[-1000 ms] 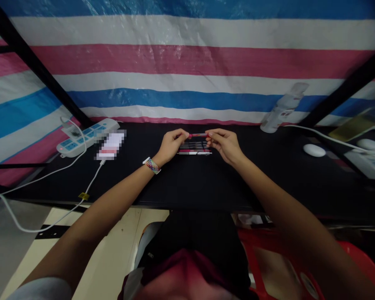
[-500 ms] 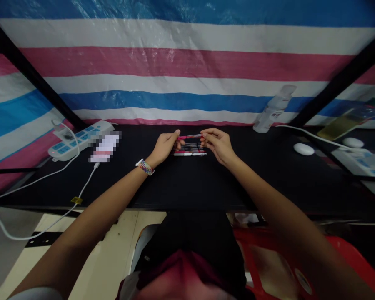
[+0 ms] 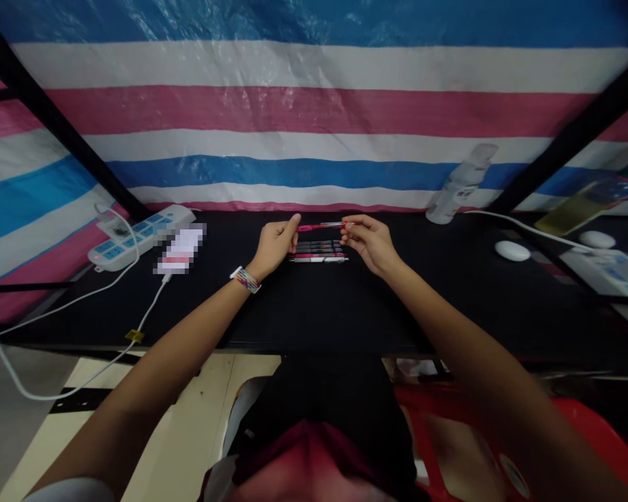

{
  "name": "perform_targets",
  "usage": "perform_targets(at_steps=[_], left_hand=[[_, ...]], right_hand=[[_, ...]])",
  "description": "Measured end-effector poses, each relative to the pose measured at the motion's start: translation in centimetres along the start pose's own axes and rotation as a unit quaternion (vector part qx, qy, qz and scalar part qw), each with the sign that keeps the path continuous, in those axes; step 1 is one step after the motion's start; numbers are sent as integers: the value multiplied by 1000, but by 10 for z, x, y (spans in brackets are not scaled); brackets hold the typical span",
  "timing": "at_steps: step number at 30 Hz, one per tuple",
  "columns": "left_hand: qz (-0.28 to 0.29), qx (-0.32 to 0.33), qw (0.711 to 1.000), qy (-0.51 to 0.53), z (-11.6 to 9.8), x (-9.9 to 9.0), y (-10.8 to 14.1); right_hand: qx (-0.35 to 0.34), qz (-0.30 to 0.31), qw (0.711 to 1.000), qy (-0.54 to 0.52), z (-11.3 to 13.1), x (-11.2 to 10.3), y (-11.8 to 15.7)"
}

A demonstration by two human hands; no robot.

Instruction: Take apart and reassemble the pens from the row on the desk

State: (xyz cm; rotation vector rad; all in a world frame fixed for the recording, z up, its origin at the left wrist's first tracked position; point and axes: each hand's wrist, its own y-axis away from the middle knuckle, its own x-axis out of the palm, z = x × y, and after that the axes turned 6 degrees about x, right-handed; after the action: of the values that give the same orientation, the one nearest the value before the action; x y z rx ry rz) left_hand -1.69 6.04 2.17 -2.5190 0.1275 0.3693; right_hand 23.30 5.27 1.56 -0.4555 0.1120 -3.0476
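A pink and red pen [image 3: 319, 226] is held level above the black table [image 3: 314, 307]. My left hand [image 3: 277, 244], with a patterned band on its wrist, pinches the pen's left end between thumb and fingers. The fingers of my right hand [image 3: 369, 240] are closed on its right end. Just below the held pen, several dark pens [image 3: 319, 247] lie side by side on the table. The nearest pen in this row is white [image 3: 324, 260], with a pink one right behind it.
A power strip [image 3: 141, 237] and a blurred-out phone [image 3: 181, 249] with a white cable lie at the left. To the right are a clear bottle [image 3: 460, 185], a white oval object [image 3: 512, 251], a bottle of yellowish liquid [image 3: 580, 208] and another power strip [image 3: 601, 275].
The right hand has shifted slightly right, away from the left hand, and more of the pen shows between them. The camera view has moved a little.
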Motion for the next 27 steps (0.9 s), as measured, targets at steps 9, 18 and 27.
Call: perform_targets(at_steps=[9,18,27], left_hand=[[-61,-9,995,79,11,-3,-10],[-75,-8,993,89,13,-6,-11],[-68,-7,994,86,13,-5,-12]], right_hand=[[21,-28,998,-55,9,-6,-3],[47,-64,990,-119,10,-7,-5],[31,-82,993,-85,8,-6,-5]])
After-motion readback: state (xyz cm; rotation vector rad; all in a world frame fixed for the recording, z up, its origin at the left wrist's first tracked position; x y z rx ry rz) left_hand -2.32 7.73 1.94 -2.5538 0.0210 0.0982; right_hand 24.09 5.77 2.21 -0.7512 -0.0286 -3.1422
